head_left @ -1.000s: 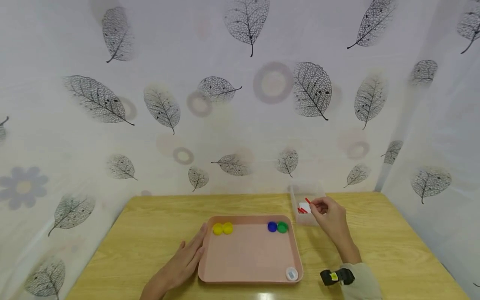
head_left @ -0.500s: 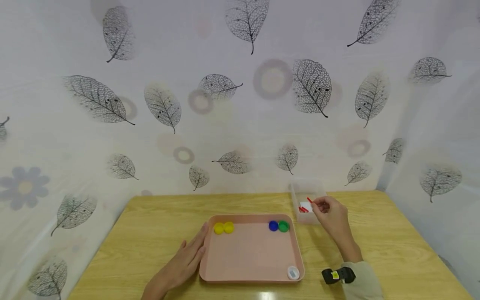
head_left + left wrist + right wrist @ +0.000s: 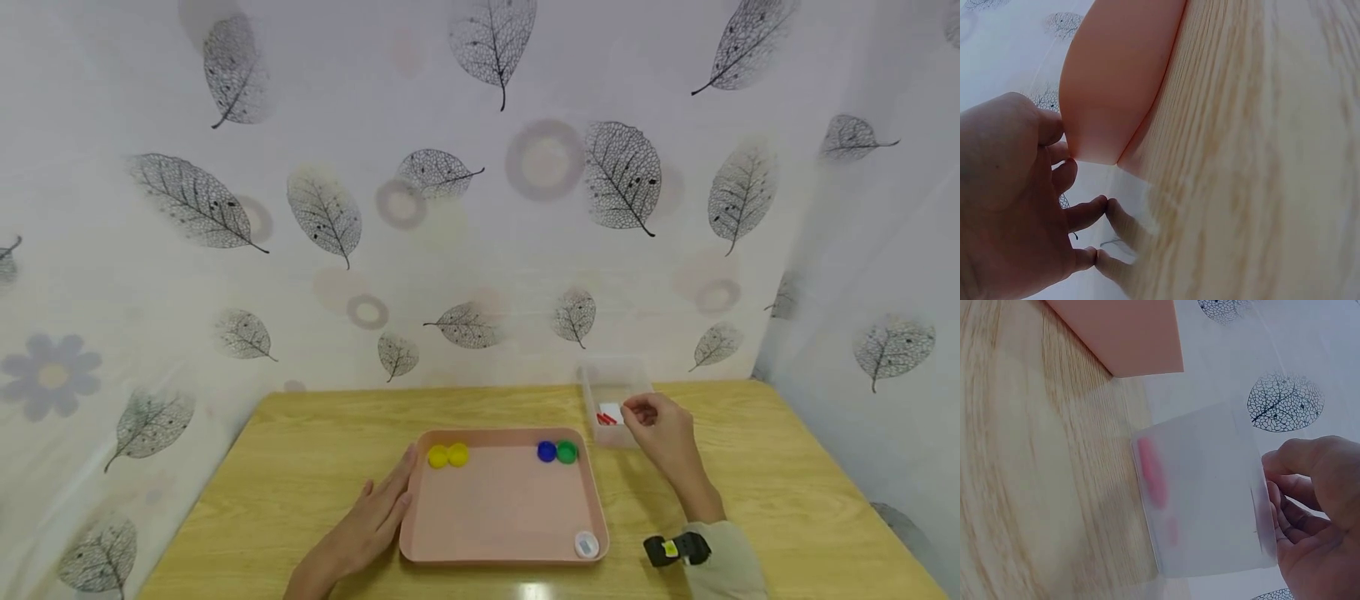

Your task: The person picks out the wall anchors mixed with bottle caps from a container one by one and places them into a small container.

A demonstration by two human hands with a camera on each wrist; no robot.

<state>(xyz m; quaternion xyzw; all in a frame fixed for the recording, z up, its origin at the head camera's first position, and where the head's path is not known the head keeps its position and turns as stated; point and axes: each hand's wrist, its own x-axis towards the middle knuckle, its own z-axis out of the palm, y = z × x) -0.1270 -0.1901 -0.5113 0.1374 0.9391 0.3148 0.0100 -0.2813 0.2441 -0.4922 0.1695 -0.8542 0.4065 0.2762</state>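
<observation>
My left hand (image 3: 367,529) lies along the left side of a pink rectangular tray (image 3: 498,558), its fingers extended and touching the outer wall. In the left wrist view, the fingertips of the left hand (image 3: 1016,200) reach the tray wall and the tabletop. My right hand (image 3: 663,433) is raised over the near right rim of a translucent plastic box (image 3: 588,392), thumb and fingers curled together. No stick shows between them. Several short red sticks (image 3: 606,419) lie in the box beside a white piece (image 3: 613,412); they look blurred through its wall in the right wrist view.
Two yellow round caps (image 3: 447,455) sit in the tray's far left corner. A blue cap (image 3: 547,452) and a green cap (image 3: 567,452) are at its far right, a white cap (image 3: 587,545) at the near right. A leaf-patterned curtain (image 3: 480,250) stands behind the table.
The red stick that stuck out from my right fingertips earlier is no longer visible there. The right hand has hardly moved, and the left hand stays against the tray.
</observation>
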